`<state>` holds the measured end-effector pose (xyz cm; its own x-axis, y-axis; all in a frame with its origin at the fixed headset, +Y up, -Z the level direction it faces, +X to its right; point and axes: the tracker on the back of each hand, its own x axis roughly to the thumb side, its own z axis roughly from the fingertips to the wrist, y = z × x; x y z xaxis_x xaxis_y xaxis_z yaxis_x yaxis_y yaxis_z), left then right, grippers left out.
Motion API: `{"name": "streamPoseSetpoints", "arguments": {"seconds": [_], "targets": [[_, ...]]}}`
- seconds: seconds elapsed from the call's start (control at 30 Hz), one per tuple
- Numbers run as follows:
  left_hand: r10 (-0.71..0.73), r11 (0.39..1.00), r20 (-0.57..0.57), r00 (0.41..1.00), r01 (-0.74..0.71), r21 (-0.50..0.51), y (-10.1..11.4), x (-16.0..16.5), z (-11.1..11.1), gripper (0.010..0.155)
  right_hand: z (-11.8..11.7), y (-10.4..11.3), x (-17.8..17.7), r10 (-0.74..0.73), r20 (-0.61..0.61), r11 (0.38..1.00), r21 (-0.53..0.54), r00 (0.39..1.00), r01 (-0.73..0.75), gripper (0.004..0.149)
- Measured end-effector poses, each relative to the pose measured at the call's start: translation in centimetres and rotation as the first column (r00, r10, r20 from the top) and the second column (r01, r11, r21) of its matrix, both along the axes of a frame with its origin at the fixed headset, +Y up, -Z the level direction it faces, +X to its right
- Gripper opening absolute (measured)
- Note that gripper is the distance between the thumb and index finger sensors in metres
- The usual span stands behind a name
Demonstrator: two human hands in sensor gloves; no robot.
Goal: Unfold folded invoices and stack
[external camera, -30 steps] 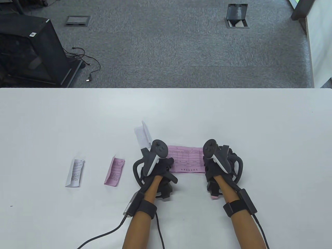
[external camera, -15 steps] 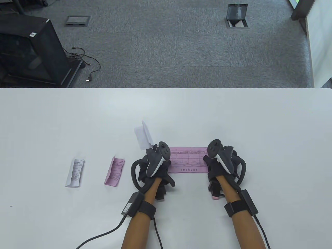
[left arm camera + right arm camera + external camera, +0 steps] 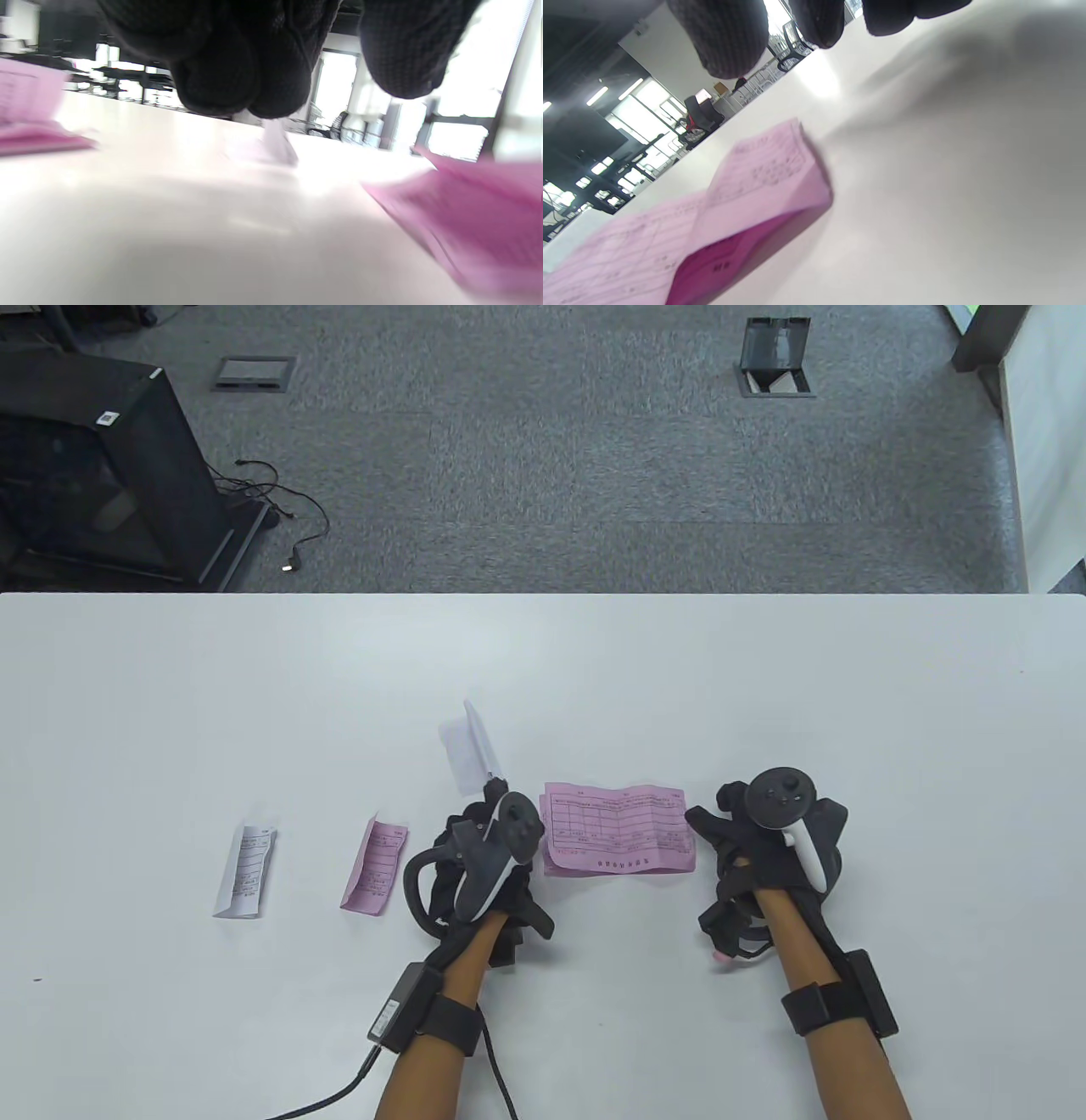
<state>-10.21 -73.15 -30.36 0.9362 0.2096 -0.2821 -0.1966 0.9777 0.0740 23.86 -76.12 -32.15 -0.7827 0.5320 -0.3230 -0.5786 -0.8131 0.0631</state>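
Observation:
An unfolded pink invoice (image 3: 618, 829) lies creased on the white table (image 3: 543, 670), between my hands; it also shows in the right wrist view (image 3: 746, 186) and the left wrist view (image 3: 475, 216). My left hand (image 3: 488, 857) is just left of it, off the paper, holding nothing. My right hand (image 3: 747, 848) is just right of it, fingers spread, empty. A folded pink invoice (image 3: 374, 865) and a folded white invoice (image 3: 245, 871) lie further left. A half-open white invoice (image 3: 468, 746) stands behind my left hand.
The table's far edge (image 3: 543, 595) runs across the middle of the table view, with carpet beyond. Cables trail from my left wrist (image 3: 356, 1069) over the near table.
Both hands have let go of the pink invoice and drawn apart, the left one leftward and back, the right one rightward. The paper has sprung up slightly along its creases.

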Motion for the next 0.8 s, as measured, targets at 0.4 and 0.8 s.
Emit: {"name": "streamPoseSetpoints", "arguments": {"seconds": [0.4, 0.8], "targets": [[0.394, 0.87, -0.232, 0.889, -0.443, -0.219, -1.1, -2.8, -6.7, 0.096, 5.3, -0.2, 3.7, -0.037, -0.084, 0.995, 0.086, 0.996, 0.044, 0.063], [0.226, 0.962, -0.247, 0.942, -0.256, -0.095, -1.6, -3.0, -8.7, 0.065, 5.9, 0.8, 2.8, -0.01, -0.145, 0.994, 0.109, 0.989, 0.026, 0.063]]}}
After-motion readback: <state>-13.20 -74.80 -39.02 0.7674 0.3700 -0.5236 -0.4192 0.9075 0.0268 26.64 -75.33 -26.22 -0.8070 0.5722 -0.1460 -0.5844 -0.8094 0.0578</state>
